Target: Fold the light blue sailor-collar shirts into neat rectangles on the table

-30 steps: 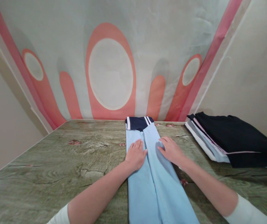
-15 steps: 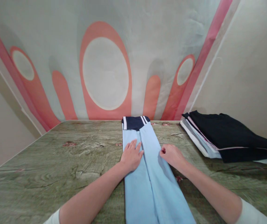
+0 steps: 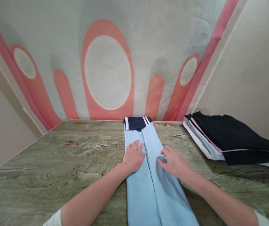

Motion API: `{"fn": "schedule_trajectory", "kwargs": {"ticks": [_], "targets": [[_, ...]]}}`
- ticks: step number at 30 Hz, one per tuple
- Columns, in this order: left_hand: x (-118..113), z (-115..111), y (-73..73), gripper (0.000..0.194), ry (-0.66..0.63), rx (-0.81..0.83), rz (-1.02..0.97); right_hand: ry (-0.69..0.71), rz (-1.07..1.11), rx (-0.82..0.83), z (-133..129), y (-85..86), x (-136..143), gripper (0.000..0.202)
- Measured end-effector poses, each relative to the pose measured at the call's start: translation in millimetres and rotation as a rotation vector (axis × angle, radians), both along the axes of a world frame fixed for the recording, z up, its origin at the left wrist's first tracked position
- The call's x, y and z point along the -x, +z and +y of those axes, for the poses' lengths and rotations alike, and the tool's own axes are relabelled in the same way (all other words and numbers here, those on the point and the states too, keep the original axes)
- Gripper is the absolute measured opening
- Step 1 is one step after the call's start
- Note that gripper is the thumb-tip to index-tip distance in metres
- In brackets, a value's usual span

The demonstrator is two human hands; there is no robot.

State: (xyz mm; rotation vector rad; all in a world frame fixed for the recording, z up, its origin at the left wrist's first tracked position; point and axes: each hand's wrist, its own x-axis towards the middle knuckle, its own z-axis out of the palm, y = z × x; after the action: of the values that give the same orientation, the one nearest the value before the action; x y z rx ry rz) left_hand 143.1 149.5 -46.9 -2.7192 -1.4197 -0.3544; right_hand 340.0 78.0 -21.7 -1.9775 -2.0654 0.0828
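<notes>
A light blue garment [image 3: 140, 194] lies on the table, folded lengthwise into a long strip with two layers meeting near its middle. Its navy end [image 3: 135, 123] has white stripes and lies at the table's far edge. My left hand [image 3: 134, 157] rests flat on the left half, fingers spread. Over the right half hovers or lightly touches my right hand [image 3: 173, 161]; thumb and forefinger are apart with nothing visible between them. The near end of the garment runs out of the picture.
A stack of folded clothes, with a black garment [image 3: 230, 130] on top, sits at the right of the wood-patterned table [image 3: 54, 166]. Behind the table's far edge rises a wall covering [image 3: 64, 25] with coral shapes.
My right hand was closed at the garment's right edge; it has loosened and moved slightly inward over the cloth. My left hand keeps its place. The view has shifted slightly.
</notes>
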Motion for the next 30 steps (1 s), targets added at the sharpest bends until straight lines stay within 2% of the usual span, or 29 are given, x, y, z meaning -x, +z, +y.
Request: {"fn": "schedule_trajectory", "kwargs": {"ticks": [3, 6, 10, 12, 16, 18, 25, 28, 30], "targets": [[0, 0, 0.5, 0.046, -0.002, 0.006, -0.004, -0.002, 0.066, 0.088, -2, -2.7, -1, 0.016], [0, 0, 0.3, 0.045, -0.008, 0.007, -0.013, -0.044, 0.149, 0.183, 4, -3.8, -15, 0.018], [-1, 0, 2.4, 0.045, -0.021, 0.008, -0.054, 0.034, 0.285, 0.223, -3, -0.7, -34, 0.017], [-4, -2, 4.9, 0.043, -0.102, 0.005, -0.091, 0.068, 0.339, 0.233, -16, 2.5, -37, 0.015], [-8, -9, 9.8, 0.029, -0.388, 0.034, -0.174, 0.102, 0.351, 0.279, -46, 7.2, -32, 0.015], [-10, -11, 11.2, 0.027, -0.448, 0.076, -0.227, 0.097, 0.334, 0.295, -55, 5.7, -30, 0.017], [-8, -5, 7.7, 0.031, -0.456, 0.118, -0.343, -0.037, 0.228, 0.332, -50, -4.4, -53, 0.026], [-6, 2, 6.6, 0.035, -0.468, 0.105, -0.310, 0.003, 0.265, 0.338, -50, 2.2, -56, 0.020], [-2, 8, 7.9, 0.036, -0.465, 0.087, -0.268, 0.083, 0.312, 0.275, -54, 9.8, -47, 0.016]]}}
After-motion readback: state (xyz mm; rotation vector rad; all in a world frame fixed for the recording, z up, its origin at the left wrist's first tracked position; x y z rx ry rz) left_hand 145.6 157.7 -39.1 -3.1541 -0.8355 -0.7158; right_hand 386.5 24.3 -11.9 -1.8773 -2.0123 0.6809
